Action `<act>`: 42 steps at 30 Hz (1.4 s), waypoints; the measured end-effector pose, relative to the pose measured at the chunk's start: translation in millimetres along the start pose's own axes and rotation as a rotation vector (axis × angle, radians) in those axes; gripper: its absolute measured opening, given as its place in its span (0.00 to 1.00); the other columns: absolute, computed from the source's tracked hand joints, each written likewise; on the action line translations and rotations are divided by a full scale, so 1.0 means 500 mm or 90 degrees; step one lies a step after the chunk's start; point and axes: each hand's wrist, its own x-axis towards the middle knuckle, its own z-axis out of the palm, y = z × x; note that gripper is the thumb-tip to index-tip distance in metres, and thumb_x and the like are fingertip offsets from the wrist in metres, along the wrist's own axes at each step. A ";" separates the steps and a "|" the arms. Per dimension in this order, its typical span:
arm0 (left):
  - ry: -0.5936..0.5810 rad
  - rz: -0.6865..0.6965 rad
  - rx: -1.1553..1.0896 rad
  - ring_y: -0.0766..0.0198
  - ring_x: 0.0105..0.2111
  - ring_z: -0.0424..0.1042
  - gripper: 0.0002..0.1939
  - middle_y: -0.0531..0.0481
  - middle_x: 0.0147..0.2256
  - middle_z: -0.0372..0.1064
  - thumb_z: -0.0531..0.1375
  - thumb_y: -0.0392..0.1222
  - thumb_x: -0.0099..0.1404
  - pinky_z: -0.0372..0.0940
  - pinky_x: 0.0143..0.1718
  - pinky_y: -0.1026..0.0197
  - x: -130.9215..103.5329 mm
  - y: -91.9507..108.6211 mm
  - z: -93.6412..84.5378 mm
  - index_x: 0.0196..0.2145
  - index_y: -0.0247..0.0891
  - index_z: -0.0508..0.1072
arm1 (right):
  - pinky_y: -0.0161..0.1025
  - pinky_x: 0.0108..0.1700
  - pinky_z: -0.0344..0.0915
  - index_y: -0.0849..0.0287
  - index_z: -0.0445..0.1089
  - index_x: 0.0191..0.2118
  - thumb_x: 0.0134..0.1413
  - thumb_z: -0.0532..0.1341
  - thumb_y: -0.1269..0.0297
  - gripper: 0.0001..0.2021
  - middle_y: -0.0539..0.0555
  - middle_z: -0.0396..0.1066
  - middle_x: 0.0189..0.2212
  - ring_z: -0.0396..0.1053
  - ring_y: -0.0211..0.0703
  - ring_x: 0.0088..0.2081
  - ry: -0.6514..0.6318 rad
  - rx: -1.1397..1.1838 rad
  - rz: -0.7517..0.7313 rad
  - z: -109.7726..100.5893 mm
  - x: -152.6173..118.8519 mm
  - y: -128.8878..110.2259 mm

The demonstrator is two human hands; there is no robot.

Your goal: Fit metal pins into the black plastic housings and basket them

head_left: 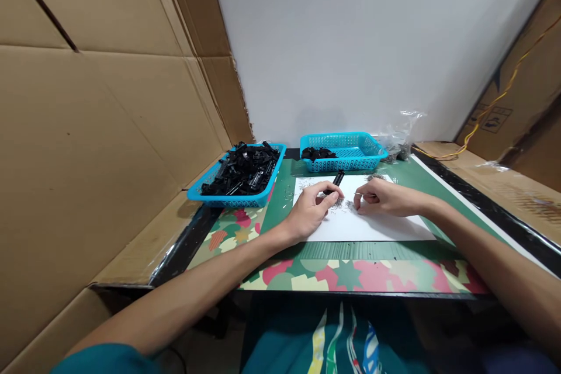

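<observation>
My left hand is closed on a black plastic part, which sticks up past the fingertips. To its right, my right hand has its fingers pinched together around a thin metallic item, too small to name. Both hands are over a white sheet on the table. Small dark metal pieces are scattered on the sheet between the hands, with more near its far edge.
A blue basket heaped with black parts stands at the left. Another blue basket behind the sheet holds fewer. Beside it sits a clear plastic bag. Cardboard walls the left side; yellow wire hangs at the right.
</observation>
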 end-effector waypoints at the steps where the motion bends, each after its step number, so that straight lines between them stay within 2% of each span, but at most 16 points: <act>1: -0.006 0.001 -0.006 0.71 0.26 0.61 0.14 0.51 0.38 0.69 0.60 0.51 0.73 0.60 0.26 0.67 0.000 0.001 0.000 0.42 0.36 0.75 | 0.38 0.29 0.51 0.57 0.80 0.38 0.61 0.64 0.60 0.08 0.47 0.58 0.25 0.55 0.37 0.26 -0.002 0.001 -0.001 0.000 0.000 0.001; 5: -0.021 0.005 -0.010 0.70 0.27 0.61 0.14 0.51 0.37 0.69 0.60 0.50 0.72 0.62 0.27 0.67 -0.001 0.002 0.003 0.42 0.36 0.76 | 0.38 0.28 0.49 0.59 0.81 0.38 0.61 0.64 0.61 0.09 0.45 0.52 0.23 0.52 0.36 0.25 -0.026 0.010 -0.005 0.000 0.002 0.004; 10: -0.033 0.009 0.009 0.68 0.28 0.61 0.14 0.51 0.36 0.69 0.59 0.50 0.73 0.59 0.27 0.66 -0.001 -0.001 0.004 0.43 0.36 0.77 | 0.38 0.29 0.50 0.60 0.78 0.33 0.61 0.64 0.63 0.08 0.44 0.50 0.23 0.53 0.35 0.26 -0.035 0.015 -0.020 -0.003 0.000 0.006; 15: -0.035 0.010 0.010 0.66 0.31 0.63 0.13 0.50 0.36 0.71 0.60 0.48 0.72 0.59 0.32 0.63 0.005 -0.010 0.003 0.42 0.35 0.78 | 0.38 0.27 0.44 0.59 0.74 0.41 0.67 0.63 0.57 0.10 0.43 0.53 0.22 0.47 0.35 0.25 -0.027 0.127 -0.037 -0.005 -0.009 -0.008; 17: -0.048 0.011 -0.027 0.65 0.32 0.64 0.14 0.50 0.35 0.71 0.62 0.50 0.71 0.59 0.35 0.63 0.009 -0.016 0.004 0.40 0.35 0.77 | 0.38 0.27 0.43 0.58 0.72 0.42 0.70 0.61 0.54 0.12 0.43 0.55 0.21 0.47 0.35 0.25 0.006 0.200 -0.058 0.001 -0.011 -0.021; 19: -0.071 0.012 -0.079 0.65 0.34 0.65 0.17 0.50 0.34 0.70 0.63 0.53 0.70 0.59 0.37 0.63 0.011 -0.020 0.007 0.36 0.34 0.76 | 0.38 0.28 0.46 0.58 0.70 0.42 0.71 0.60 0.51 0.14 0.45 0.62 0.23 0.50 0.35 0.25 0.056 0.256 -0.081 0.012 -0.008 -0.035; 21: -0.102 -0.009 -0.136 0.67 0.30 0.62 0.20 0.52 0.30 0.65 0.64 0.57 0.69 0.57 0.33 0.64 0.011 -0.021 0.010 0.35 0.34 0.75 | 0.37 0.30 0.52 0.58 0.69 0.42 0.70 0.61 0.51 0.14 0.49 0.69 0.28 0.58 0.37 0.28 0.094 0.296 -0.100 0.024 -0.004 -0.048; 24: -0.147 -0.093 -0.221 0.70 0.21 0.50 0.24 0.59 0.23 0.53 0.64 0.63 0.68 0.46 0.22 0.65 0.005 -0.019 0.011 0.38 0.36 0.73 | 0.38 0.34 0.59 0.58 0.69 0.43 0.68 0.65 0.51 0.14 0.53 0.75 0.32 0.67 0.40 0.32 0.122 0.336 -0.123 0.037 0.003 -0.061; 27: -0.168 -0.140 -0.255 0.71 0.17 0.45 0.23 0.62 0.20 0.47 0.64 0.63 0.68 0.39 0.19 0.64 0.002 -0.018 0.008 0.40 0.39 0.71 | 0.38 0.31 0.56 0.59 0.70 0.42 0.66 0.66 0.51 0.15 0.50 0.72 0.28 0.63 0.37 0.28 0.147 0.334 -0.125 0.038 0.004 -0.064; 29: -0.152 -0.106 -0.226 0.71 0.18 0.48 0.21 0.62 0.21 0.50 0.65 0.61 0.69 0.42 0.20 0.64 0.003 -0.017 0.006 0.39 0.38 0.72 | 0.37 0.28 0.50 0.59 0.71 0.41 0.66 0.66 0.50 0.16 0.46 0.65 0.23 0.55 0.35 0.25 0.160 0.322 -0.113 0.037 0.003 -0.063; 33: -0.080 0.027 -0.104 0.68 0.29 0.63 0.19 0.53 0.29 0.66 0.66 0.55 0.69 0.57 0.32 0.64 0.009 -0.016 0.005 0.34 0.34 0.75 | 0.38 0.26 0.42 0.59 0.73 0.41 0.66 0.65 0.48 0.17 0.41 0.52 0.19 0.46 0.34 0.23 0.171 0.298 -0.086 0.036 0.003 -0.059; 35: -0.051 0.047 -0.061 0.65 0.34 0.67 0.17 0.50 0.33 0.70 0.66 0.53 0.70 0.60 0.37 0.63 0.010 -0.015 0.006 0.35 0.34 0.76 | 0.38 0.27 0.42 0.59 0.74 0.40 0.66 0.66 0.48 0.16 0.41 0.50 0.19 0.45 0.34 0.24 0.175 0.278 -0.084 0.037 0.004 -0.059; 38: -0.020 0.060 0.008 0.62 0.36 0.69 0.14 0.49 0.36 0.71 0.64 0.50 0.71 0.62 0.38 0.61 0.006 -0.013 0.005 0.38 0.35 0.77 | 0.39 0.27 0.41 0.59 0.75 0.38 0.65 0.67 0.49 0.16 0.41 0.48 0.20 0.44 0.35 0.24 0.174 0.254 -0.085 0.036 0.004 -0.061; 42: 0.006 0.113 0.197 0.62 0.36 0.69 0.08 0.51 0.36 0.71 0.62 0.43 0.72 0.60 0.38 0.61 -0.004 -0.007 0.001 0.38 0.37 0.78 | 0.39 0.27 0.42 0.59 0.76 0.38 0.65 0.67 0.48 0.17 0.42 0.47 0.20 0.43 0.36 0.25 0.176 0.224 -0.083 0.034 0.001 -0.065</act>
